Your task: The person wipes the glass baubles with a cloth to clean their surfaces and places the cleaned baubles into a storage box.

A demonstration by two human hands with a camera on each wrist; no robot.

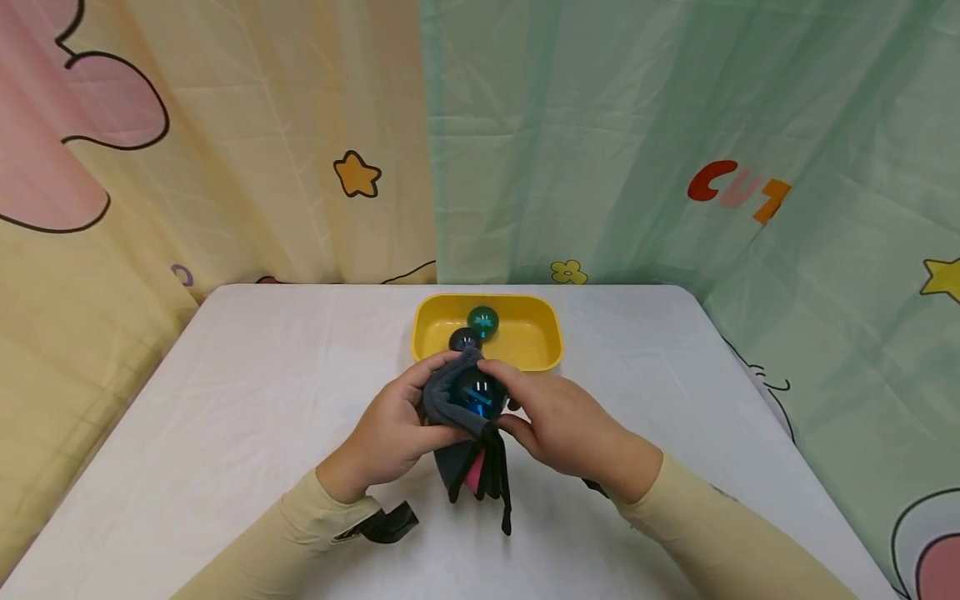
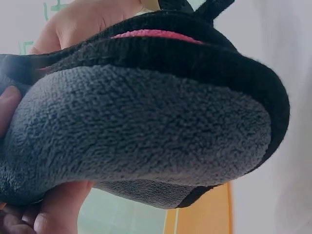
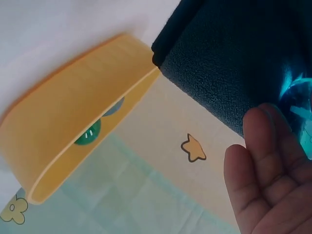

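Note:
A shiny blue see-through ball sits in the folds of a dark grey plush cloth with black edging, above the table. My left hand grips the cloth from the left, its thumb across the front. From the other side my right hand holds the ball between thumb and fingers, against the cloth. Pink shows inside the hanging folds, and a narrow black strip dangles below. The cloth fills most of the left wrist view. In the right wrist view, the ball is partly cut off at the edge.
Behind the hands stands a yellow tray holding a green ball and a dark ball. A white cover lies over the table. Printed curtains hang behind and at the sides.

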